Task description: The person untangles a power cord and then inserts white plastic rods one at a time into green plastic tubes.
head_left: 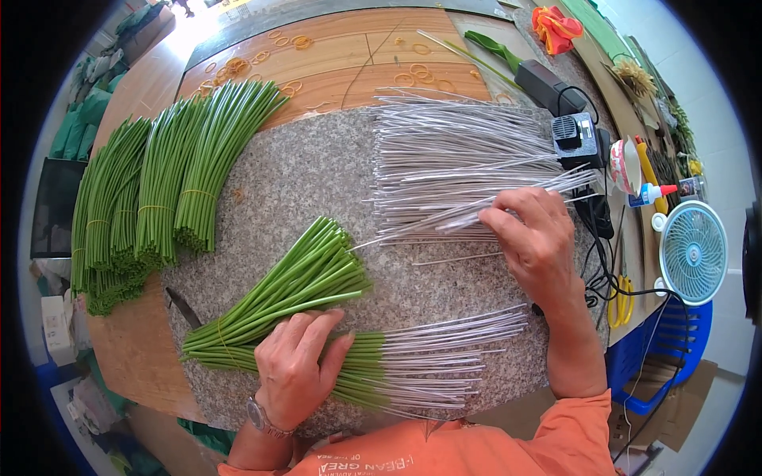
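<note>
- My left hand [295, 366] lies flat, palm down and fingers spread, on a row of thin white wires with green tube sleeves [381, 369] pushed over their near ends; it presses them to the slab rather than closing around anything.
- The bare white ends of that row run away to the right of my left hand, toward my right forearm.
- Just above my left fingers lies a fanned bundle of plain green plastic stem tubes [294, 287], tied with a yellow rubber band near its lower left end; my fingertips touch its lowest tubes.
- My right hand [533, 238] reaches to the near edge of a wide pile of bare white straight wires [460, 163], the fingers curled down onto the closest ones. Whether a wire is actually pinched between fingers and thumb I cannot tell, since the back of the hand hides it.
- One loose white wire [456, 258] lies just under my right hand, apart from the pile.
- Everything sits on a speckled grey stone slab [317, 174] resting on a wooden table.
- Far to the left of my left hand lie several banded bundles of longer green stems [159, 190].
- Beyond my right hand stand a small black device with a grille [573, 136] and a pale blue desk fan [693, 251].
</note>
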A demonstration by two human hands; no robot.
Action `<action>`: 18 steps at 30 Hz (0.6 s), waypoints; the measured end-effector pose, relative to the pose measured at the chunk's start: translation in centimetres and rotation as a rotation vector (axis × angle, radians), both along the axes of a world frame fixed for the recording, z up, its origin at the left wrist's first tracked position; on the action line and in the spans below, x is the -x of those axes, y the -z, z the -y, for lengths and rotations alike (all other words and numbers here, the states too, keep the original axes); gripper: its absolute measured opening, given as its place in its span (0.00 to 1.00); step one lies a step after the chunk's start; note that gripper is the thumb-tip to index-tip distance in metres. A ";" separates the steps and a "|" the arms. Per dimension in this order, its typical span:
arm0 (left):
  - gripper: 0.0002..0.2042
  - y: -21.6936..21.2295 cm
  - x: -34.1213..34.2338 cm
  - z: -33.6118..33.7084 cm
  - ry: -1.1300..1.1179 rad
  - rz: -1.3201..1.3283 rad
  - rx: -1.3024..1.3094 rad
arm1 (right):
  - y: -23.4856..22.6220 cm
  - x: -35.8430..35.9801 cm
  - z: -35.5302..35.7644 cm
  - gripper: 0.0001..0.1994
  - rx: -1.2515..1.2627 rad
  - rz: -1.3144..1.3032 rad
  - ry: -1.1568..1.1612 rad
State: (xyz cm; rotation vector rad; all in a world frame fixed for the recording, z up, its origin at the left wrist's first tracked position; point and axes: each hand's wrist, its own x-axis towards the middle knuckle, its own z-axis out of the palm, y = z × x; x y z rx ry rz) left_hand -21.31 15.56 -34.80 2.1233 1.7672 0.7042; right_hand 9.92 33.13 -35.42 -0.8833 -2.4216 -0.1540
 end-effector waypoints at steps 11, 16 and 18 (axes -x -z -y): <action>0.18 0.0 -0.1 0.3 0.011 0.023 -0.016 | 0.0 2.9 3.1 0.11 0.103 -0.051 -0.278; 0.19 0.2 0.3 0.2 0.087 -0.075 -0.053 | 0.2 3.7 4.2 0.10 0.150 0.054 -0.274; 0.20 0.2 0.2 0.1 0.092 -0.085 -0.042 | 0.2 3.8 4.4 0.10 0.131 0.052 -0.242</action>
